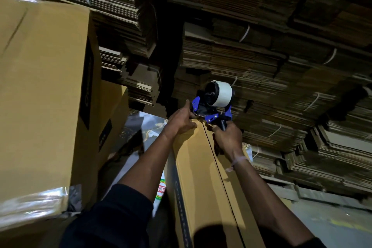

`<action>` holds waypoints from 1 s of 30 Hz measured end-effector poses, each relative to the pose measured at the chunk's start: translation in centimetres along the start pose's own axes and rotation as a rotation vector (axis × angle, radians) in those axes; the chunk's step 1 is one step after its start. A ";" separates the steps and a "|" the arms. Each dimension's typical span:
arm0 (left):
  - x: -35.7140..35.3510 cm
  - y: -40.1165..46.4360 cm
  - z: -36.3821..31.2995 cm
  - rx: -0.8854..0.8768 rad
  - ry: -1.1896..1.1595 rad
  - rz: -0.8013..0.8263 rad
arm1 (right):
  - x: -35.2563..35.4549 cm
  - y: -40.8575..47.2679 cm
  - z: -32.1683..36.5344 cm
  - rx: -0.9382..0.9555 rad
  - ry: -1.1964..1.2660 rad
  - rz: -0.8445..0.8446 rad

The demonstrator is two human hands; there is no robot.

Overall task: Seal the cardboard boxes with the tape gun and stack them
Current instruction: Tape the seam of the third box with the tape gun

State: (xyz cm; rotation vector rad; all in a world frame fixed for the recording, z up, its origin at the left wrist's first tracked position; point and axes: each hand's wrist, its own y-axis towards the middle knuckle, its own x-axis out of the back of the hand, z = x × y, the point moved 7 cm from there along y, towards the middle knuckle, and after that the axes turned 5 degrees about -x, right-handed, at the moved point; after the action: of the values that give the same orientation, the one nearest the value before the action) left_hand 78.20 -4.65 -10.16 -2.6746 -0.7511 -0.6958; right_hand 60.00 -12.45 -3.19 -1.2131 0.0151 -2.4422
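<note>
A long brown cardboard box (198,177) runs away from me in the centre, its two top flaps meeting in a dark seam. At the far end of that seam sits a blue tape gun (213,104) with a white tape roll. My right hand (228,137) grips its black handle. My left hand (182,120) rests on the far left corner of the box, fingers curled over the edge right beside the gun's front plate.
A tall stack of brown boxes (40,96) with clear tape on the near edge stands close on the left. Strapped bundles of flat cardboard (261,62) fill the whole background. Grey floor (332,221) shows at lower right.
</note>
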 end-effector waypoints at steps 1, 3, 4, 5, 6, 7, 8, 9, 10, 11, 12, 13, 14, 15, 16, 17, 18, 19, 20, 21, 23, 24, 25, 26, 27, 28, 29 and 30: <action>0.0 0.0 0.1 0.003 0.007 -0.008 | 0.1 -0.2 0.0 0.007 -0.002 -0.009; 0.0 0.1 0.3 -0.013 0.022 -0.029 | 0.1 -0.6 -0.1 0.027 -0.017 -0.030; 0.1 0.2 0.3 -0.031 0.034 -0.038 | 0.0 -0.8 -0.3 0.037 -0.023 -0.041; 0.3 0.1 0.3 -0.058 0.051 -0.045 | 0.0 -1.2 -0.4 0.048 -0.028 -0.052; 0.5 0.1 0.2 -0.084 0.064 -0.040 | -0.1 -1.7 -0.6 0.056 -0.033 -0.065; 0.7 0.2 0.3 -0.104 0.065 -0.027 | -0.2 -2.1 -0.8 0.064 -0.031 -0.078; 0.8 0.2 0.3 -0.121 0.055 -0.010 | -0.3 -2.5 -1.1 0.069 -0.022 -0.087; 0.9 0.2 0.3 -0.134 0.044 0.008 | -0.4 -2.9 -1.4 0.074 -0.011 -0.091; 0.9 0.3 0.4 -0.145 0.041 0.021 | -0.6 -3.2 -1.8 0.075 0.000 -0.092; 0.9 0.4 0.4 -0.153 0.037 0.027 | -0.8 -3.5 -2.0 0.079 0.006 -0.088; 0.8 0.5 0.5 -0.157 0.024 0.027 | -1.0 -3.7 -2.2 0.091 0.009 -0.086; 0.7 0.6 0.7 -0.153 0.007 0.023 | -1.1 -3.8 -2.4 0.105 0.011 -0.085; 0.7 0.7 0.8 -0.148 -0.013 0.017 | -1.2 -3.9 -2.5 0.115 0.013 -0.084; 0.6 0.8 0.8 -0.140 -0.026 0.016 | -1.3 -4.0 -2.5 0.119 0.018 -0.078; 0.5 0.7 0.8 -0.136 -0.032 0.019 | -1.4 -4.0 -2.6 0.120 0.022 -0.074; 0.5 0.6 0.7 -0.134 -0.030 0.020 | -1.4 -4.1 -2.6 0.121 0.025 -0.071; 0.6 0.5 0.6 -0.133 -0.018 0.018 | -1.3 -4.2 -2.6 0.120 0.025 -0.071; 0.6 0.5 0.5 -0.127 -0.006 0.015 | -1.2 -4.3 -2.6 0.120 0.024 -0.069; 0.5 0.5 0.6 -0.117 -0.001 0.013 | -1.2 -4.5 -2.7 0.121 0.024 -0.065; 0.5 0.3 0.7 -0.105 -0.003 0.013 | -1.1 -4.7 -2.9 0.123 0.025 -0.060; 0.4 0.5 1.1 -0.079 -0.017 0.016 | -0.9 -5.2 -3.7 0.116 0.041 -0.048; 0.4 0.4 1.1 -0.070 -0.029 0.019 | -0.7 -5.4 -4.3 0.111 0.053 -0.042; 0.3 0.5 1.3 -0.059 -0.044 0.022 | -0.5 -5.8 -4.9 0.109 0.062 -0.038; 0.2 0.5 1.4 -0.047 -0.065 0.024 | -0.2 -6.3 -5.6 0.107 0.068 -0.036; 0.2 0.5 1.4 -0.038 -0.089 0.028 | 0.2 -6.7 -6.3 0.104 0.073 -0.033; 0.1 0.6 1.6 -0.030 -0.111 0.032 | 0.5 -7.2 -6.9 0.103 0.077 -0.032; 0.2 0.4 1.3 -0.035 -0.129 0.037 | 0.9 -7.7 -7.4 0.103 0.081 -0.031; 0.2 0.2 1.1 -0.040 -0.145 0.044 | 1.2 -8.0 -7.7 0.102 0.088 -0.030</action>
State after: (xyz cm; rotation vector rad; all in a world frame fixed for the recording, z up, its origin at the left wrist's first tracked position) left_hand 78.88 -4.28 -10.99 -2.7923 -0.7189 -0.5156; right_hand 50.58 -6.89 -5.56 -1.0690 -0.1024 -2.4883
